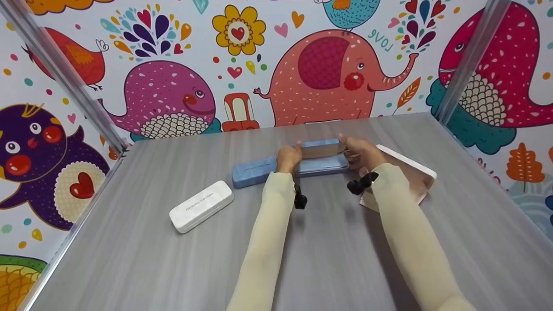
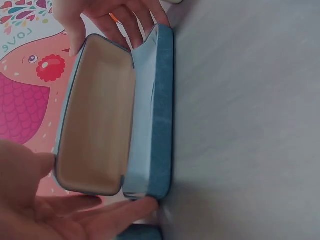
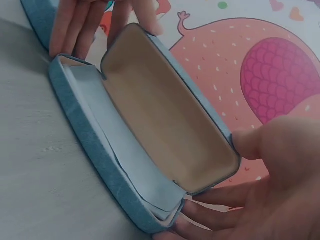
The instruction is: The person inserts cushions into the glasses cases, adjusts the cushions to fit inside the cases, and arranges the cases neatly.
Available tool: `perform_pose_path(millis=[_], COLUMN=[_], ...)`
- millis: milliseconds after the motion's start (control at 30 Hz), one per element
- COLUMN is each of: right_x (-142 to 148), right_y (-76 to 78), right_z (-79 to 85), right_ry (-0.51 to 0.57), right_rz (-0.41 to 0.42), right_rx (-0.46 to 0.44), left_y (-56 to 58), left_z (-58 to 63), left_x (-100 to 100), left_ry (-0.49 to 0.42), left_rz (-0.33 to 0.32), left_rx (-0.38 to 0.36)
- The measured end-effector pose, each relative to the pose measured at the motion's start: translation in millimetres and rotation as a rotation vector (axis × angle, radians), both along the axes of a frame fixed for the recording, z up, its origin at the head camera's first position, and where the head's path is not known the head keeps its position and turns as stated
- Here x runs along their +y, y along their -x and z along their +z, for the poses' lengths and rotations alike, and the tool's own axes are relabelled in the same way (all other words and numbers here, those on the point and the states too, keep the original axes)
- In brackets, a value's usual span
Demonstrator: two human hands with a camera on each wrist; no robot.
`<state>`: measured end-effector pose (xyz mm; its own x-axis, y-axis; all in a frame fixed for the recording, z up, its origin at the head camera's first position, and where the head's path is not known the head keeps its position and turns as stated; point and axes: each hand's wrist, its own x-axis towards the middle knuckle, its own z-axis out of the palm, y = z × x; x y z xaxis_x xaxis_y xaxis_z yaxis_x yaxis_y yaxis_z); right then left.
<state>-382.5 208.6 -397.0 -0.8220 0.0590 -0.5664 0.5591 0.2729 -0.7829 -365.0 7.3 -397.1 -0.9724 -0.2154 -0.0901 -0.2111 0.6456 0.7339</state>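
Observation:
A blue glasses case (image 1: 322, 151) stands with its lid raised in front of both hands. Tan lining (image 2: 97, 120) shows inside the lid, and a pale blue cloth (image 3: 115, 135) lies in the base. My left hand (image 1: 288, 159) grips the case's left end, thumb at the lid edge and fingers by the base. At the opposite end, my right hand (image 1: 365, 151) holds it in the same way. A second blue glasses case (image 1: 254, 172), closed, lies just left of the first, partly hidden by my left hand.
Farther left lies a closed white glasses case (image 1: 201, 206) with small print on top. Beside my right forearm sits a white-edged, brownish box or open case (image 1: 408, 168), partly covered by the arm. A patterned wall (image 1: 246, 77) borders the grey table (image 1: 129, 259).

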Motion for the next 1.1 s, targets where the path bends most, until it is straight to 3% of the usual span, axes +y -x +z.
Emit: perform_pose_path(millis=[133, 233, 367, 433, 567, 600, 700, 800, 833, 967, 1100], right_x=[1.4, 6.4, 9.0, 9.3, 5.9, 5.3, 2.5, 1.2, 0.7, -0.3, -1.7], right_y=[-4.5, -3.3, -1.6, 2.1, 2.2, 2.0, -2.3, -3.5, -3.8, -5.4, -7.1], right_z=[3.2, 0.7, 0.8, -1.3, -3.2, -4.4, -4.5, -7.2, -7.9, -10.5, -12.9], right_ry=[-0.005, 0.002, 0.017, 0.029, 0.036, 0.039, 0.030, 0.049, 0.062, 0.054, 0.040], right_rz=[0.046, 0.072, 0.096, 0.103, 0.087, 0.087, 0.096, 0.123, 0.126, 0.124, 0.077], right_rx=[0.009, 0.005, 0.006, 0.011, 0.044, 0.052, 0.069, 0.069, 0.069, 0.085, 0.119], left_y=[42.8, 58.0, 17.9, 6.8, 10.5, 20.4, 27.3, 24.4, 14.4, 0.9, -2.2], left_z=[-47.4, -59.9, -15.6, -5.2, -11.0, -24.0, -32.3, -31.7, -20.5, -11.0, -9.1], left_x=[-5.2, -9.3, -8.9, -9.5, -14.0, -16.4, -18.7, -18.8, -17.5, -18.1, -18.9], left_ry=[0.057, -0.008, -0.127, -0.128, -0.136, -0.136, -0.200, -0.286, -0.306, -0.305, -0.301], left_rz=[-0.008, -0.025, -0.019, -0.020, -0.049, -0.062, -0.066, -0.055, -0.043, -0.054, -0.046], left_rx=[0.137, 0.127, 0.018, 0.025, 0.020, 0.063, 0.026, -0.024, -0.077, -0.092, -0.093])
